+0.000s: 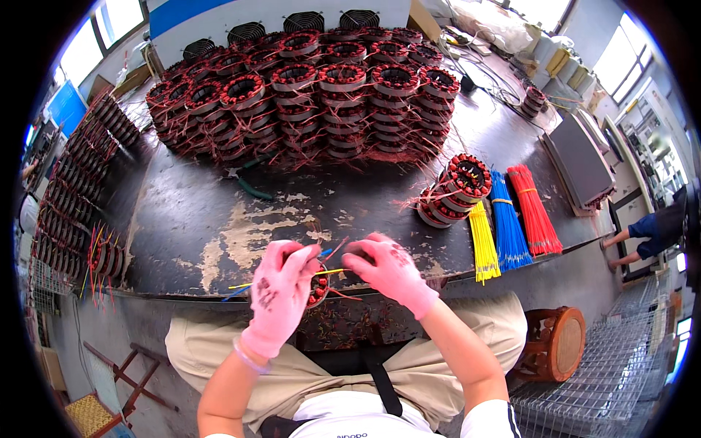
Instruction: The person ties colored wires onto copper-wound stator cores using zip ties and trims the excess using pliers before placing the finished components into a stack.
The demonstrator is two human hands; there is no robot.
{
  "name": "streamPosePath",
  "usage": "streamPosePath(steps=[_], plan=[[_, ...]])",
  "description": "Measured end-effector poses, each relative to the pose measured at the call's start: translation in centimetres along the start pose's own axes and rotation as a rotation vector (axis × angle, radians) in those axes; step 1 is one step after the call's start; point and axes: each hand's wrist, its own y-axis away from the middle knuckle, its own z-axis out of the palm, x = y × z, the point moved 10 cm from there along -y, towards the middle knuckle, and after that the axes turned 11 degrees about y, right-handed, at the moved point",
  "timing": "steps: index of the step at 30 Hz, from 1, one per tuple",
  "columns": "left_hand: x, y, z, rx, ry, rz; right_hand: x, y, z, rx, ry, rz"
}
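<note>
Both my hands wear pink gloves and meet over a small motor stator [317, 292] at the table's front edge. It is a ring with red windings, partly hidden by the left glove. My left hand [277, 296] is closed at its left side, and a short blue wire [326, 252] sticks out at its fingertips. A yellow wire [332, 271] crosses the stator and runs to the pinched fingertips of my right hand [387, 269]. Thin reddish leads [343, 294] stick out from the ring. More yellow and blue wire ends show left of my left hand.
Many stacked stators [343, 109] fill the table's back, with more stacks [73, 197] at the left. Green-handled pliers [254, 191] lie mid-table. To the right stand a short stator stack [456, 190] and yellow [483, 244], blue [507, 226] and red [535, 215] wire bundles. A wooden stool [558, 343] stands right.
</note>
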Motion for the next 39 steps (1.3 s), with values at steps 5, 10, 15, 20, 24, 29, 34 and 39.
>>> streamPosePath(steps=[5,10,15,20,24,29,34,39], plan=[[-4.0,1.2,3.7,-0.014,0.149,-0.125,1.2,-1.8,6.4,-0.277,-0.399,0.228],[-5.5,1.3,4.0,-0.022,0.222,-0.185,0.9,-1.2,4.9,-0.047,-0.326,0.142],[-5.5,0.9,5.0,-0.231,0.295,-0.099,0.7,1.7,2.0,0.130,-0.238,0.136],[-4.0,0.1,4.8,-0.296,0.265,0.020,-2.5,2.8,-0.4,0.356,0.118,-0.133],[-3.6,-0.1,5.2,-0.362,0.160,-0.003,-2.9,2.0,-0.8,0.307,0.097,-0.189],[-2.9,-0.1,5.0,-0.357,0.046,-0.036,-1.9,1.3,-0.3,0.162,-0.113,-0.095],[-3.1,0.1,5.1,-0.313,0.096,-0.040,-0.4,0.8,0.8,0.022,-0.257,0.054],[-3.5,0.3,5.2,-0.287,0.135,-0.034,-0.6,0.5,0.8,-0.027,-0.242,0.055]])
